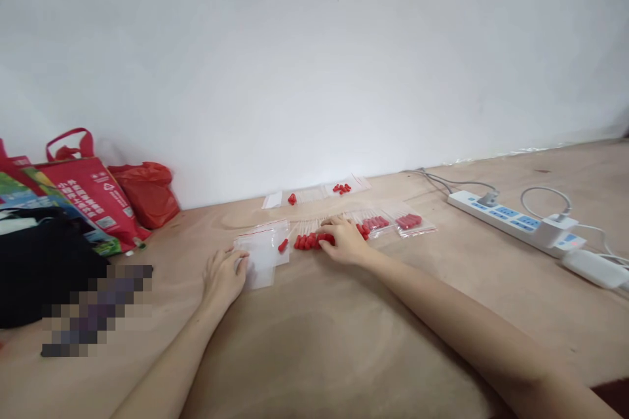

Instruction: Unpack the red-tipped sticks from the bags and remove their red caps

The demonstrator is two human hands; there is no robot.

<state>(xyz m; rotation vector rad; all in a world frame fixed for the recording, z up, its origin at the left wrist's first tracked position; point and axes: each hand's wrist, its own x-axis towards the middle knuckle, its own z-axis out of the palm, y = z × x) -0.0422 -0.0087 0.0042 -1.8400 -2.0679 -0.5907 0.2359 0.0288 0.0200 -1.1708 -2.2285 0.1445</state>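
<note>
My left hand point(224, 276) lies on the wooden board with its fingertips touching a stack of small clear zip bags point(263, 254). My right hand point(346, 240) rests palm down, fingers curled over a row of loose red capsule-shaped pieces point(308, 241). One red piece point(283, 245) lies apart, on the bags. To the right of that hand lie filled bags with red pieces point(376, 223) and another filled bag point(409, 221). Two more bags with red pieces point(341, 188) lie further back near the wall.
A white power strip point(511, 220) with plugs and cables lies at the right, with a white adapter point(594, 268) beside it. Red shopping bags point(93, 193), a red plastic bag point(147, 191) and a black bag point(39, 268) stand at the left against the white wall.
</note>
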